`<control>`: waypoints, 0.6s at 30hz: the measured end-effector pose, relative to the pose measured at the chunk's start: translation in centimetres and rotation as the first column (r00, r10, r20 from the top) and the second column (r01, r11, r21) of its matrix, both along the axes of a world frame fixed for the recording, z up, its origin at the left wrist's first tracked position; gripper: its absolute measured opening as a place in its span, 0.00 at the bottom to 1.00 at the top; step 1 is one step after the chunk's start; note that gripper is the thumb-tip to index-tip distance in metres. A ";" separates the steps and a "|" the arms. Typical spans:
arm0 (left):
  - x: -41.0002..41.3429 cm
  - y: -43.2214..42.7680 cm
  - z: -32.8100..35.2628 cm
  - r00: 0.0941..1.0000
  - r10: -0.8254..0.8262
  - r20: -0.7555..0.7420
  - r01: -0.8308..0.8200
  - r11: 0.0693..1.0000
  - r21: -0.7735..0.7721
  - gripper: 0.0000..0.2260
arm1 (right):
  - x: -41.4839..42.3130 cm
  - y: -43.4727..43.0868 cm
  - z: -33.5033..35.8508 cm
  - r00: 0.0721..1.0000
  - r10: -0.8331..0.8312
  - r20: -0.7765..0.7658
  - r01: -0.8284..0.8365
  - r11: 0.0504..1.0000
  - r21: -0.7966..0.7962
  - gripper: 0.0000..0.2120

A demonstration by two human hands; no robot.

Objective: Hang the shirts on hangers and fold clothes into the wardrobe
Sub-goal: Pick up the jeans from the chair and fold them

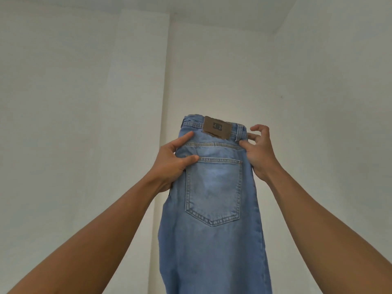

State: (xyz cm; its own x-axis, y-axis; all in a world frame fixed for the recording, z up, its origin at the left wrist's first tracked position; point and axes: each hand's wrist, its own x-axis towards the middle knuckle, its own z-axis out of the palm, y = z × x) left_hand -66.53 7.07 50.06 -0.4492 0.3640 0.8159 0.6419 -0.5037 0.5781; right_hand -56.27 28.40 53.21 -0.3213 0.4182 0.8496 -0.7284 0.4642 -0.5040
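Observation:
A pair of light blue jeans (214, 240) hangs in front of me, folded lengthwise, with one back pocket and a brown waistband patch facing me. My left hand (171, 164) grips the left edge just below the waistband, thumb across the pocket's top corner. My right hand (257, 149) pinches the right edge at the waistband near a belt loop, its other fingers spread. Both arms are raised high. The legs of the jeans run out of the bottom of the frame. No hangers, shirts or wardrobe are in view.
Plain white walls fill the view, with a projecting column corner (165, 81) behind the jeans and the ceiling (233, 9) at the top.

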 end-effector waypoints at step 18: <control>1.8 -0.4 5.7 0.964 0.225 -0.144 -0.211 0.972 0.102 0.31 | 2.1 -1.4 -12.5 0.840 0.405 0.361 -0.441 0.897 0.019 0.20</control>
State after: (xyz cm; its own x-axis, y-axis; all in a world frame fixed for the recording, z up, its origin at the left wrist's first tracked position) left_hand -64.72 6.63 55.73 -0.3769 0.1973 0.9050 0.8194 -0.3846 0.4251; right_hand -54.20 27.04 40.71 -0.7228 0.0960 0.6844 -0.6575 0.2095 -0.7237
